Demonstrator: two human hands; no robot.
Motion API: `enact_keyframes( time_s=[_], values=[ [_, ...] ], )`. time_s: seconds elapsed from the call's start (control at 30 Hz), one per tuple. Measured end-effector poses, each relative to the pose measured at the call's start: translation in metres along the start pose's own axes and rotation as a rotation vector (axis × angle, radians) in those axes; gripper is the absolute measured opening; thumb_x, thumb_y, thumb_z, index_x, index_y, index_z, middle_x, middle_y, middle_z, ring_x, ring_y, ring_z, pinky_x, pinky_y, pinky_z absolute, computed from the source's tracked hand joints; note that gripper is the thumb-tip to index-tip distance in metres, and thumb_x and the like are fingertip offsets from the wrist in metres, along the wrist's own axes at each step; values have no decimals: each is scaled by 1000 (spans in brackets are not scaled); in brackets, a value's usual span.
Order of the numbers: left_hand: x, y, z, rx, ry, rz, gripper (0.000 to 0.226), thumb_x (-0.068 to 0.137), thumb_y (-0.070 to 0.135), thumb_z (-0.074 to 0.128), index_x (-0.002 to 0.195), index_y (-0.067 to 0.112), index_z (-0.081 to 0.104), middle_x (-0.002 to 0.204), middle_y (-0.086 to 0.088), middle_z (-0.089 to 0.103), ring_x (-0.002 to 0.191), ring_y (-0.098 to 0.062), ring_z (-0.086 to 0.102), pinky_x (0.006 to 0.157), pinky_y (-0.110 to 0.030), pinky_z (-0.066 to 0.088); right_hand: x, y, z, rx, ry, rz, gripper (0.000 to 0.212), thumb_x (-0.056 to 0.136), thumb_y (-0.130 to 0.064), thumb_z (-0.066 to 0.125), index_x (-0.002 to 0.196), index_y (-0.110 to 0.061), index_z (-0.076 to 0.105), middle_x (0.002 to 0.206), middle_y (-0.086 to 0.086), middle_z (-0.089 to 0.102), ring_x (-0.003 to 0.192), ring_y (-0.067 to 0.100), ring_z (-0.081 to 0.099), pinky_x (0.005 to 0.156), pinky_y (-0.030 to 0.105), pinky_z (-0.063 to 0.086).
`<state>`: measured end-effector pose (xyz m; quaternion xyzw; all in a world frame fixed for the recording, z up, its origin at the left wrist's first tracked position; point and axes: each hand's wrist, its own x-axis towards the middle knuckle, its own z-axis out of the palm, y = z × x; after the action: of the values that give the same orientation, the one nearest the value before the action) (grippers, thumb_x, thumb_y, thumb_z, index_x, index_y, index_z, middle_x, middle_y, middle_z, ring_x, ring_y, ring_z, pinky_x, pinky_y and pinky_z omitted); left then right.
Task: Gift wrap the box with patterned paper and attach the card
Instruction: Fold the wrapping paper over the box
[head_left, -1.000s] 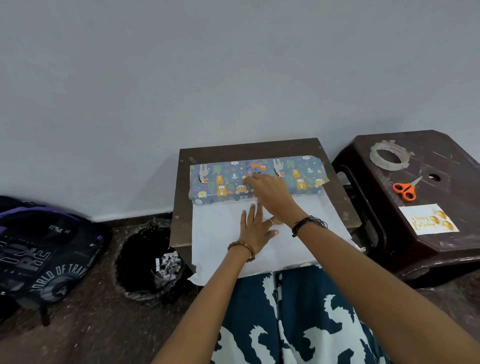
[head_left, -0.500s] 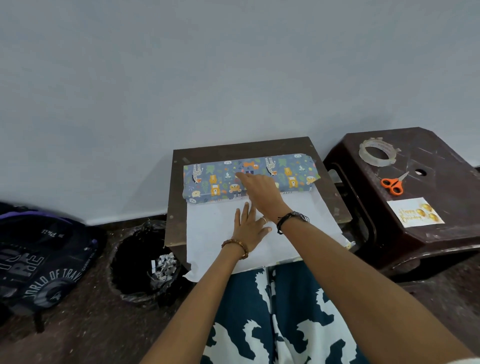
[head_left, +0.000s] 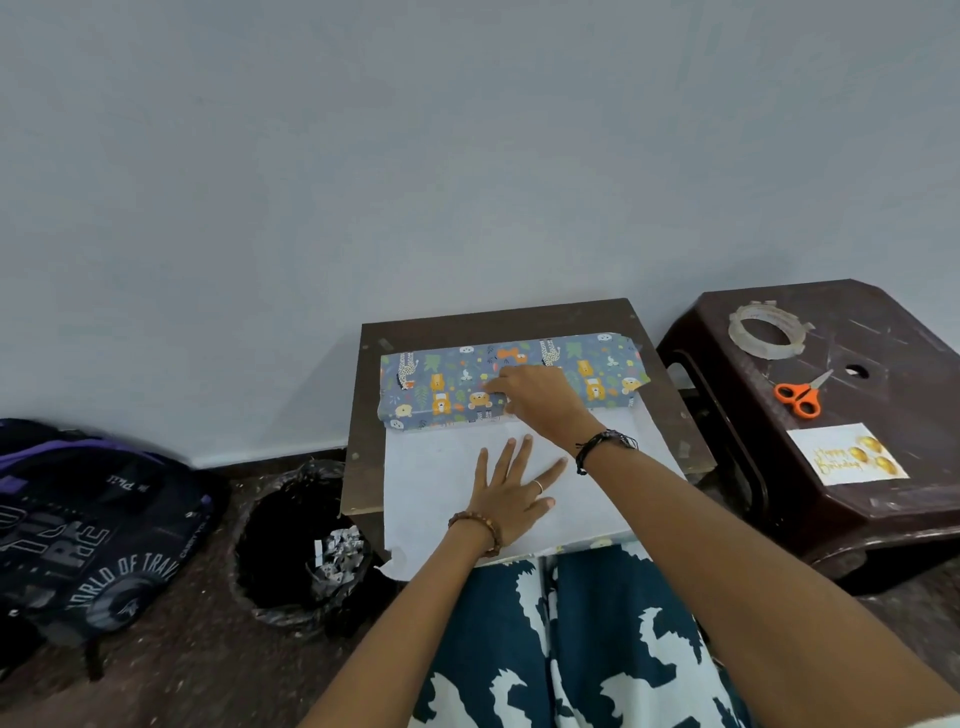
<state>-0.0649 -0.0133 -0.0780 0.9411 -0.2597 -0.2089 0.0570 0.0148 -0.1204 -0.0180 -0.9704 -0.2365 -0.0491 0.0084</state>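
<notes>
Blue animal-patterned wrapping paper (head_left: 447, 387) is folded over the box at the far side of a small brown table (head_left: 363, 452); the box itself is hidden under it. The paper's white underside (head_left: 431, 467) lies flat toward me. My right hand (head_left: 540, 397) presses down on the patterned fold, fingers extended to the left. Flat on the white sheet, fingers spread, rests my left hand (head_left: 511, 491). A white card with gold lettering (head_left: 847, 454) lies on the dark stool at the right.
The dark plastic stool (head_left: 893, 514) on the right also carries a roll of clear tape (head_left: 766, 335) and orange scissors (head_left: 800, 397). A black bin with paper scraps (head_left: 301, 551) stands left of the table, a backpack (head_left: 88, 530) farther left. A wall is close behind.
My right hand has slid left along the patterned fold. My left hand stays flat on the white sheet. The view has shifted a little.
</notes>
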Motion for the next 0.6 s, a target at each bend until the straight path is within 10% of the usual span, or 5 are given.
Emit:
enact_keyframes(
  time_s=[0.3, 0.4, 0.53, 0.6],
  values=[
    [3, 1, 1, -72, -21, 4, 53, 99, 42, 27, 145, 43, 1, 154, -5, -23, 141, -23, -24, 110, -50, -18, 0, 6, -2, -66, -27, -83, 36, 96, -16, 49, 131, -24, 51, 119, 2, 58, 104, 22, 59, 72, 29, 45],
    [-1, -1, -28, -414, -142, -18, 59, 88, 55, 44, 142, 33, 35, 157, -7, 11, 145, -21, 2, 116, -47, -5, -2, 6, -1, -67, -15, -97, 37, 94, -12, 51, 129, -26, 52, 116, 0, 59, 102, 21, 59, 65, 28, 43],
    [-1, -31, -103, -739, 334, -168, 27, 85, 17, 63, 105, 0, 68, 103, -18, 66, 99, -28, 60, 88, -30, 45, -8, 7, 1, 102, 101, -37, 38, 73, -11, 74, 108, -18, 64, 80, 1, 69, 71, 22, 66, 50, 23, 36],
    [11, -41, -123, -432, 389, -185, 38, 86, 16, 62, 122, 4, 59, 132, -18, 52, 121, -28, 49, 97, -31, 38, -10, 7, 4, 126, 100, 42, 52, 66, -12, 78, 114, -13, 57, 65, 2, 67, 53, 24, 63, 45, 21, 29]
  ],
)
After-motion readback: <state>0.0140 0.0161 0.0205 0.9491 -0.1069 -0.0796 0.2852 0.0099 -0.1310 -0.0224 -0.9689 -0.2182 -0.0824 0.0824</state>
